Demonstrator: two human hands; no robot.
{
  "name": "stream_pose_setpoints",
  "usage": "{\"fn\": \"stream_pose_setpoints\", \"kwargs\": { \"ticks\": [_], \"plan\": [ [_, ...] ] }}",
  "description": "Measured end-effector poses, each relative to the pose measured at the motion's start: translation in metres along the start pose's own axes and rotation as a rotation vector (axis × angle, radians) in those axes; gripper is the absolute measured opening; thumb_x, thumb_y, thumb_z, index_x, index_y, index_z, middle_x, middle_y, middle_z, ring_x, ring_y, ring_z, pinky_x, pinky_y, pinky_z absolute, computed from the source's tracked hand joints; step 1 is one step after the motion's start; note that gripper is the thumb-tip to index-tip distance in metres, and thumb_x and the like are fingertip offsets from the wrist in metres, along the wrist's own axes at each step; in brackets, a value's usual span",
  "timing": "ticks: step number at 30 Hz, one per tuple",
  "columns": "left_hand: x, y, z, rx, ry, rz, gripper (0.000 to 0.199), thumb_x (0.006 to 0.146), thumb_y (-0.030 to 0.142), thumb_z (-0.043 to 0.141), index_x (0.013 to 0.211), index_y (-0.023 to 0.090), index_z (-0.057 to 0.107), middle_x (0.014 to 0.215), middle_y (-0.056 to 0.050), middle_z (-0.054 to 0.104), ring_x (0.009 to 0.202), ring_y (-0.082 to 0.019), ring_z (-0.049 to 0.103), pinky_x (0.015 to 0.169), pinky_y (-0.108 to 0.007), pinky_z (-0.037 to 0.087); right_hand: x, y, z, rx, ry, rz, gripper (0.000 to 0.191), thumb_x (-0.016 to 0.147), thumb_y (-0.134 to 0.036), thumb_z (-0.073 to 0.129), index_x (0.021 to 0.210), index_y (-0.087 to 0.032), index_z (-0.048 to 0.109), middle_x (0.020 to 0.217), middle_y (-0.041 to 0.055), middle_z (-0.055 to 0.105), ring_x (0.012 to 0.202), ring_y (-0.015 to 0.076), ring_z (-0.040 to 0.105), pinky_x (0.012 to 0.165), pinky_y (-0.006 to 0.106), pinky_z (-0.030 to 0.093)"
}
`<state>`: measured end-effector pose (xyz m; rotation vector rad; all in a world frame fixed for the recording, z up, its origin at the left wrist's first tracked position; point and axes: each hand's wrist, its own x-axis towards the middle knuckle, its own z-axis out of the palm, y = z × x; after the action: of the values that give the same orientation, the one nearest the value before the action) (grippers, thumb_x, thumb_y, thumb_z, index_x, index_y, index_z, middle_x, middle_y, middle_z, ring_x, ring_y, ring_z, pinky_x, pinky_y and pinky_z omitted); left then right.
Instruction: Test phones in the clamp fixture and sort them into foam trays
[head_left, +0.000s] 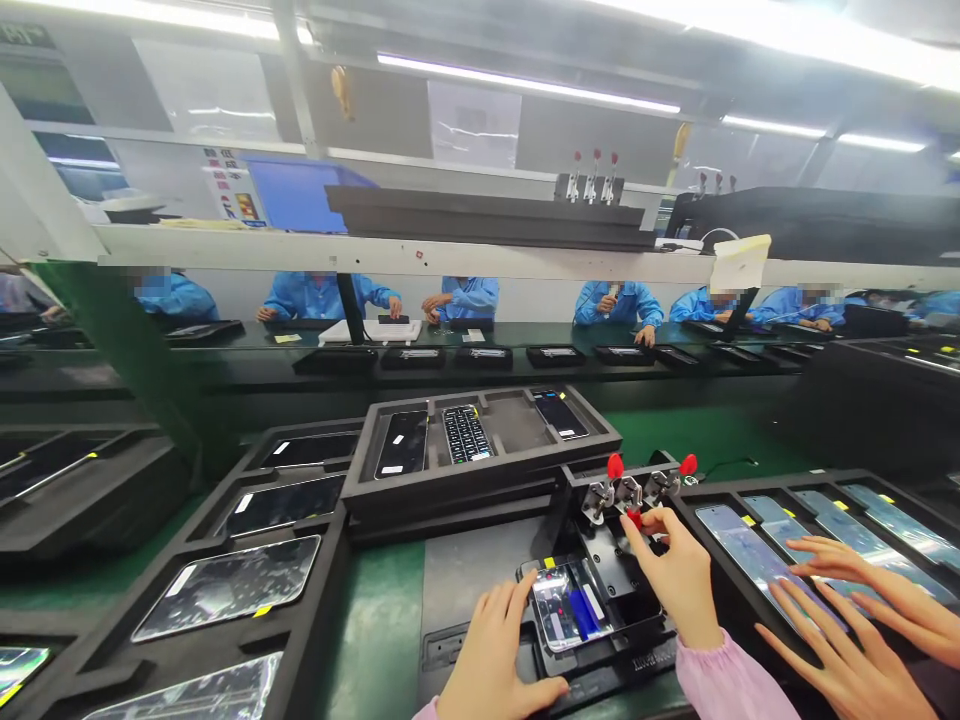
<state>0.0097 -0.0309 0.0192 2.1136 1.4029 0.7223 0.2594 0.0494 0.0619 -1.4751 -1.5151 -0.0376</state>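
A phone (pixel 571 608) with a lit screen and a yellow tab lies in a black test fixture (pixel 592 680) in front of me. My left hand (pixel 491 645) is at the fixture's left side, thumb and fingers apart, with the index fingertip near the phone's upper left corner. My right hand (pixel 679 570) pinches the red-tipped lever (pixel 634 519) of the middle toggle clamp. Two more toggle clamps with red tips stand beside it, a left clamp (pixel 598 500) and a right clamp (pixel 664 485). Part of the fixture is hidden behind my right hand.
Foam trays with phones stand at the left (pixel 330 560) and behind the fixture (pixel 480 485). A co-worker's hands (pixel 862 620) reach over a phone tray (pixel 817 500) at the right. People in blue sit along the far bench (pixel 525 335). A shelf beam (pixel 450 255) crosses above.
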Motion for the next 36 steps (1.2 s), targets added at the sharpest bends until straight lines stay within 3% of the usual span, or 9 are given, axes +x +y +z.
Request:
{"fn": "stream_pose_setpoints", "kwargs": {
  "ticks": [10, 16, 19, 22, 23, 25, 26, 29, 36],
  "plan": [
    [0.0, 0.0, 0.001, -0.02, -0.001, -0.013, 0.098, 0.055, 0.04, 0.077, 0.137, 0.023, 0.027, 0.122, -0.007, 0.049, 0.107, -0.026, 0.044, 0.098, -0.04, 0.033, -0.002, 0.0, -0.004, -0.045, -0.127, 0.126, 0.03, 0.076, -0.05, 0.055, 0.074, -0.022, 0.048, 0.071, -0.0013, 0.058, 0.068, 0.014, 0.056, 0.068, 0.027, 0.043],
    [0.0, 0.002, 0.0, -0.032, 0.0, -0.02, 0.096, 0.056, 0.038, 0.076, 0.137, 0.024, 0.027, 0.121, -0.007, 0.049, 0.107, -0.026, 0.044, 0.098, -0.04, 0.032, -0.004, 0.005, 0.004, -0.08, -0.101, 0.007, 0.03, 0.082, -0.049, 0.044, 0.08, -0.02, 0.053, 0.078, 0.0046, 0.063, 0.071, 0.0165, 0.059, 0.064, 0.028, 0.045],
    [0.001, 0.002, -0.001, -0.033, -0.003, -0.021, 0.095, 0.057, 0.037, 0.076, 0.138, 0.024, 0.026, 0.121, -0.007, 0.048, 0.107, -0.025, 0.043, 0.099, -0.04, 0.032, -0.02, 0.03, -0.022, -0.142, -0.009, -0.15, 0.042, 0.086, -0.048, 0.029, 0.088, -0.02, 0.059, 0.088, 0.0108, 0.065, 0.093, 0.0239, 0.059, 0.078, 0.038, 0.047],
    [0.002, 0.002, 0.0, -0.034, 0.001, -0.023, 0.095, 0.058, 0.037, 0.076, 0.138, 0.025, 0.026, 0.118, -0.006, 0.049, 0.106, -0.025, 0.043, 0.098, -0.04, 0.033, -0.042, 0.083, -0.075, -0.184, 0.049, -0.205, 0.05, 0.088, -0.039, 0.016, 0.089, -0.025, 0.064, 0.102, 0.0132, 0.064, 0.118, 0.0265, 0.046, 0.1, 0.051, 0.031],
    [0.002, 0.002, 0.0, -0.035, 0.002, -0.024, 0.094, 0.059, 0.037, 0.075, 0.138, 0.025, 0.025, 0.117, -0.006, 0.049, 0.106, -0.025, 0.044, 0.098, -0.04, 0.033, -0.048, 0.104, -0.093, -0.203, 0.038, -0.249, 0.049, 0.087, -0.033, 0.017, 0.088, -0.03, 0.066, 0.107, 0.0107, 0.063, 0.124, 0.0235, 0.04, 0.105, 0.049, 0.024],
    [0.001, 0.001, 0.0, -0.038, 0.002, -0.025, 0.093, 0.06, 0.037, 0.075, 0.138, 0.026, 0.025, 0.117, -0.005, 0.049, 0.105, -0.024, 0.044, 0.097, -0.039, 0.034, -0.058, 0.143, -0.119, -0.356, -0.166, -0.535, 0.043, 0.082, -0.02, 0.03, 0.105, -0.036, 0.062, 0.125, 0.0013, 0.053, 0.131, 0.0194, 0.029, 0.11, 0.044, 0.019],
    [0.001, 0.001, 0.0, -0.041, 0.003, -0.024, 0.093, 0.06, 0.036, 0.074, 0.138, 0.026, 0.024, 0.118, -0.005, 0.049, 0.105, -0.024, 0.044, 0.097, -0.039, 0.034, -0.061, 0.159, -0.127, -0.43, -0.189, -0.551, 0.047, 0.079, -0.015, 0.032, 0.109, -0.037, 0.06, 0.132, -0.0026, 0.046, 0.132, 0.0209, 0.026, 0.11, 0.047, 0.018],
    [0.001, 0.0, 0.0, -0.044, 0.001, -0.019, 0.092, 0.061, 0.036, 0.074, 0.138, 0.027, 0.024, 0.121, -0.005, 0.047, 0.107, -0.024, 0.044, 0.097, -0.039, 0.034, -0.067, 0.184, -0.129, -0.596, -0.229, -0.539, 0.052, 0.076, -0.009, 0.034, 0.112, -0.038, 0.058, 0.139, -0.0082, 0.036, 0.131, 0.0264, 0.027, 0.106, 0.055, 0.023],
    [0.001, -0.002, 0.002, -0.026, -0.016, -0.032, 0.091, 0.064, 0.038, 0.071, 0.139, 0.026, 0.022, 0.122, -0.007, 0.048, 0.11, -0.027, 0.044, 0.098, -0.041, 0.033, -0.063, 0.19, -0.129, -0.757, -0.259, -0.688, 0.051, 0.08, -0.013, 0.036, 0.122, -0.038, 0.05, 0.138, -0.002, 0.039, 0.129, 0.0296, 0.032, 0.1, 0.056, 0.032]
  ]
}}
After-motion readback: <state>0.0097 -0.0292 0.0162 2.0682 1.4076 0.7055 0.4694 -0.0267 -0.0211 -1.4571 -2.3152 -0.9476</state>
